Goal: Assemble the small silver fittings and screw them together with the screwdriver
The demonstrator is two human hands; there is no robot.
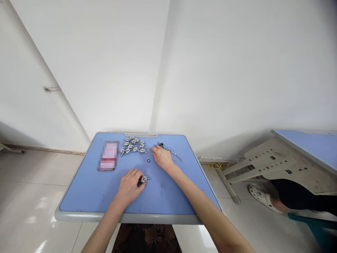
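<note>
My left hand (131,184) rests near the front middle of the blue table, its fingers closed round a small metal part (144,179) that pokes out to the right. Farther back, my right hand (162,157) reaches over a group of small dark and metal pieces (172,151); its fingertips point left, and whether they hold anything is too small to tell. Between the hands lies a small black ring (149,161). Several similar metal parts (133,144) form a pile at the back middle.
A blurred pink and red item (108,156) lies at the table's left. The blue table (86,189) stands against a white wall. At the right are another desk (310,146), a person's leg and shoe (260,198), and a yellow cord (216,166) on the floor.
</note>
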